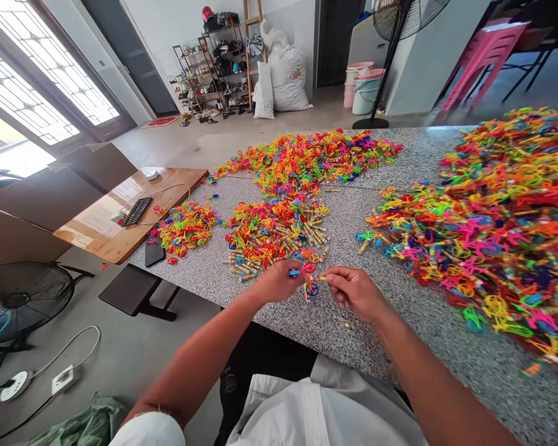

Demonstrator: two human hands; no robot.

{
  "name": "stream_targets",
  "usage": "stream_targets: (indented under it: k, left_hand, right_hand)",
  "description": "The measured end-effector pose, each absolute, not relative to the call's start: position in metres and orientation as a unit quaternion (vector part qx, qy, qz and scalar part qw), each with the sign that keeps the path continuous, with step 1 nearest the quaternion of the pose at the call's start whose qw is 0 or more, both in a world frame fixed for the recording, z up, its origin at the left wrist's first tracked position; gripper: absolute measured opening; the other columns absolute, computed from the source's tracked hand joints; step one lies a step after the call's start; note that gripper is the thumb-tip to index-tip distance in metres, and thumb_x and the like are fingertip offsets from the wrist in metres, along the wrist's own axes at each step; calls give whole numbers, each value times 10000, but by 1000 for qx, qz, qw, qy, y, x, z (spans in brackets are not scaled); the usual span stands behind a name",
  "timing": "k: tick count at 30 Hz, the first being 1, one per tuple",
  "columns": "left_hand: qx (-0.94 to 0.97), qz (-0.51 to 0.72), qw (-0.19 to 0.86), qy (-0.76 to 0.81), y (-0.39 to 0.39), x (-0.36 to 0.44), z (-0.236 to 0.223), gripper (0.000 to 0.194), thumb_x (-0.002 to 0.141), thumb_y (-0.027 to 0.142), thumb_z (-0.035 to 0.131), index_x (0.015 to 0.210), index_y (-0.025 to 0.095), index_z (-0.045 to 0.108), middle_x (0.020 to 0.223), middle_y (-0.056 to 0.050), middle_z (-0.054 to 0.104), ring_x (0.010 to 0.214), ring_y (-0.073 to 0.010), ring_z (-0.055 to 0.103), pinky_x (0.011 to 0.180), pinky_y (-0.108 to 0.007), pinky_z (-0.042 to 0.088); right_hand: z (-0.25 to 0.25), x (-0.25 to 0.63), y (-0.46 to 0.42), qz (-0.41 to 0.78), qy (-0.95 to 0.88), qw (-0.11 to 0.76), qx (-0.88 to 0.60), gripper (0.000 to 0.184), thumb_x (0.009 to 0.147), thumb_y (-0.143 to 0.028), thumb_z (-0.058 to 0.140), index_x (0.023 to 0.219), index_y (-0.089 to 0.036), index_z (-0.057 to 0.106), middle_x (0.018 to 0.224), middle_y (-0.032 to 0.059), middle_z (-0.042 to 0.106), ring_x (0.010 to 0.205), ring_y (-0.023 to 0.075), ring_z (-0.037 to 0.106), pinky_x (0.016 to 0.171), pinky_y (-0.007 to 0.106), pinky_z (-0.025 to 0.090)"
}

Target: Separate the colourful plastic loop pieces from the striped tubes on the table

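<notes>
Over the near edge of the speckled stone table (348,241), my left hand (281,282) is closed on small plastic pieces, a blue one (295,272) and a red looped one (309,267). Facing it, my right hand (353,290) pinches a thin yellow patterned tube (322,278), its tip close to the red loop. A dark blue ring-shaped piece (311,290) shows just below, between the hands; whether it is held or lies on the table I cannot tell. Just beyond my hands lies a pile of coloured plastic pieces and patterned tubes (274,232). One yellow bit (346,325) lies near my right wrist.
A large colourful heap (506,229) covers the right side. Another heap (316,158) lies at the back, a smaller one (188,226) to the left beside a black phone (155,253). A wooden board (134,186) adjoins the table. A floor fan (16,303) stands left.
</notes>
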State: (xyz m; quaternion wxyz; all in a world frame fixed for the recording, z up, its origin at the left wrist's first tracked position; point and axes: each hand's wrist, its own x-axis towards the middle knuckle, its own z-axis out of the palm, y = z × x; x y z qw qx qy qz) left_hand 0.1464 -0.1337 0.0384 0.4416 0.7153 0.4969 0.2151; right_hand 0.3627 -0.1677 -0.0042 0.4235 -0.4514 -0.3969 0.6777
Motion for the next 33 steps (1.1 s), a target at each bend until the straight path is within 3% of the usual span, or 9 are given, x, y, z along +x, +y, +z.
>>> stream_targets:
  k: [3, 7, 13, 15, 19, 23, 25, 28, 33]
  left_hand:
    - [714, 242, 403, 519, -134, 150, 31, 282, 800, 358, 704, 618, 195, 564, 583, 18, 478, 558, -114, 441, 534, -242, 324]
    - [603, 248, 552, 520, -126, 149, 17, 297, 793, 476, 730, 888, 196, 695, 625, 26, 556, 544, -109, 477, 521, -231, 355]
    - [329, 370, 718, 488, -118, 127, -3, 318, 723, 369, 820, 943, 158, 728, 794, -25, 660, 615, -98, 574, 542, -218, 466]
    - [283, 394, 738, 470, -119, 120, -7, 312, 723, 290, 817, 993, 154, 738, 875, -51, 693, 678, -107, 622, 584, -220, 504]
    - [272, 435, 731, 450, -123, 116, -6, 372, 695, 161, 813, 1058, 159, 737, 954, -56, 715, 764, -110, 662, 705, -233, 545]
    - [310, 468, 675, 480, -125, 120, 0, 445, 676, 200, 843, 1103, 168, 724, 990, -62, 718, 853, -140, 677, 751, -256, 535]
    - [333, 498, 615, 512, -125, 122, 3, 434, 672, 246, 855, 1075, 162, 720, 954, -54, 716, 833, -132, 663, 721, -240, 512]
    - [329, 540, 560, 535, -126, 128, 7, 438, 680, 277, 852, 1076, 168, 702, 902, -28, 697, 743, -99, 619, 642, -212, 477]
    - [232, 541, 642, 491, -131, 145, 9, 324, 703, 201, 839, 979, 152, 676, 932, -40, 675, 791, -122, 645, 729, -271, 565]
  right_hand:
    - [-9, 357, -168, 648, -415, 425, -477, 308, 741, -469, 781, 850, -191, 705, 567, -52, 534, 445, 98, 465, 376, 218, 412]
    - [-11, 371, -149, 641, -347, 453, -513, 294, 671, -425, 817, 760, -185, 674, 567, -43, 555, 429, 86, 451, 356, 206, 386]
    - [7, 415, -110, 445, -245, 688, -519, 313, 732, -499, 764, 830, -223, 652, 752, -1, 674, 503, 95, 522, 419, 210, 437]
    - [4, 402, -115, 447, -311, 628, -556, 309, 784, -534, 711, 825, -233, 652, 772, 18, 696, 501, 119, 537, 428, 241, 430]
    - [-21, 343, -149, 406, -603, 328, -603, 239, 805, -442, 722, 714, -233, 651, 676, 40, 678, 598, 195, 602, 539, 296, 422]
    - [-39, 309, -163, 269, -688, 208, -642, 146, 817, -310, 692, 734, -218, 614, 763, 66, 696, 731, 227, 644, 639, 312, 402]
    - [-39, 308, -160, 306, -662, 208, -651, 138, 821, -277, 661, 718, -215, 593, 711, 51, 672, 698, 208, 633, 623, 300, 393]
    - [-31, 312, -156, 493, -544, 304, -607, 175, 837, -359, 623, 745, -222, 566, 641, 4, 630, 553, 158, 568, 538, 274, 397]
    - [-20, 305, -164, 687, -296, 500, -437, 328, 711, -406, 755, 899, -235, 548, 769, -9, 708, 548, 129, 587, 471, 235, 455]
